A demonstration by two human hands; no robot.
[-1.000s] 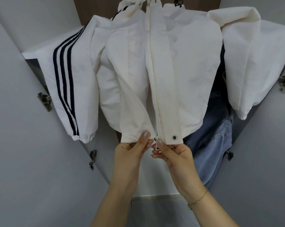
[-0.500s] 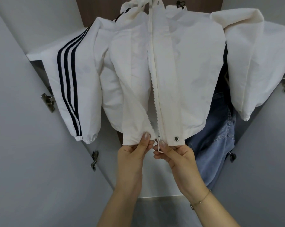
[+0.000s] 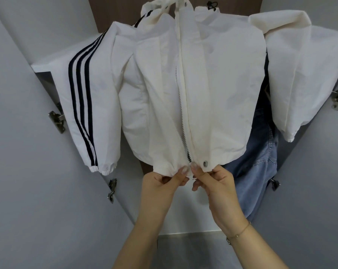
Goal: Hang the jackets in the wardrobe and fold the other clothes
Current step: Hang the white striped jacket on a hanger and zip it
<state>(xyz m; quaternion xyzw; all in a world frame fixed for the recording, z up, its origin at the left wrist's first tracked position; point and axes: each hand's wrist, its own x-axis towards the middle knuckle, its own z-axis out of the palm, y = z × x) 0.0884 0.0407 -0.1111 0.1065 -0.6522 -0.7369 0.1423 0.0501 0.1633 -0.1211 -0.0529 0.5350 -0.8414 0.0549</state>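
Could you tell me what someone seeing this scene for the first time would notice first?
A cream jacket hanging in the open wardrobe fills the middle of the view, its zip mostly undone. Just below, the left hand and right hand pinch its hem at the zip's base. A white sleeve with three dark stripes hangs to the left, and a blue denim garment shows behind on the right.

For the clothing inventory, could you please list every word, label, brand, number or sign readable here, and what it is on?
None can be read.
The white jacket both hands hold by the hem shows no print.
The striped sleeve bears three dark stripes, no lettering.
The denim garment shows no legible tag.
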